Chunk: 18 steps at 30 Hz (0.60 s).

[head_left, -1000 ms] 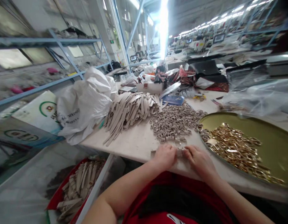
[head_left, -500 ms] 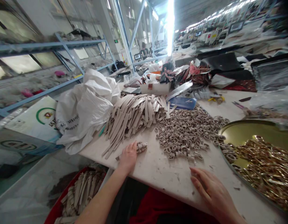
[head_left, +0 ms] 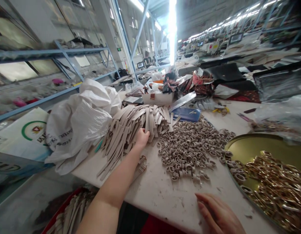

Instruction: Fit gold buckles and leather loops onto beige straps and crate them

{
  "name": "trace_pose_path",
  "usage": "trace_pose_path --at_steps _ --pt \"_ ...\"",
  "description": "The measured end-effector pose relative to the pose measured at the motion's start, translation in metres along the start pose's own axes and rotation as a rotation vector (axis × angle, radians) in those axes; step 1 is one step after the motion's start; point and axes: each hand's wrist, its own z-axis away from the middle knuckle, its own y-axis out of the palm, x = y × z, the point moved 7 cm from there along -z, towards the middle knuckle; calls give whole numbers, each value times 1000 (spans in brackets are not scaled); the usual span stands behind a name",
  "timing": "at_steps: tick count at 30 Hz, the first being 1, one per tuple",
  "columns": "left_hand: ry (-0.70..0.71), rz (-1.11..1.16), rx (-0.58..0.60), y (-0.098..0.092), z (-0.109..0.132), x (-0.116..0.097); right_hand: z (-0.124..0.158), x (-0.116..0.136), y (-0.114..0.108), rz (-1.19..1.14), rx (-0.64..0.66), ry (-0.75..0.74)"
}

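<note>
Left hand (head_left: 142, 136) curls into beige strips (head_left: 121, 130), grip unclear; these seem light and bendy, pinch one end. Right hand (head_left: 218, 214) lies open.

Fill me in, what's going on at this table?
A person works at a white table. The left hand reaches into the pile of tan strips, fingers touching them; whether it grips one is unclear. The right hand lies flat and empty near the table edge. In the middle lie heaped loops, at right gold buckles in a round tray.
</note>
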Motion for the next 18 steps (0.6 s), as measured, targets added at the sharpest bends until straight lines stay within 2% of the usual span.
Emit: trace_pose_path --at_steps 3,5,7,8,9,12,15,18 --pt "22 96 -30 -15 21 -3 1 0 1 -67 37 101" --pt "58 166 -27 -32 51 -10 1 0 1 -126 42 160" --pt "85 241 34 -45 91 -18 2 -3 -4 -216 -11 240" --pt "92 287 102 -48 114 -22 3 -5 -8 -286 -58 284" --pt "82 390 223 -45 139 -24 4 -6 -13 -377 -110 324" --pt "-80 551 568 -27 218 -18 10 -7 -25 -712 -190 425" --pt "-249 546 810 -7 280 -5 18 -1 -25 -885 -87 528" --pt "-278 437 1087 14 320 -7 24 11 -22 -843 50 535"
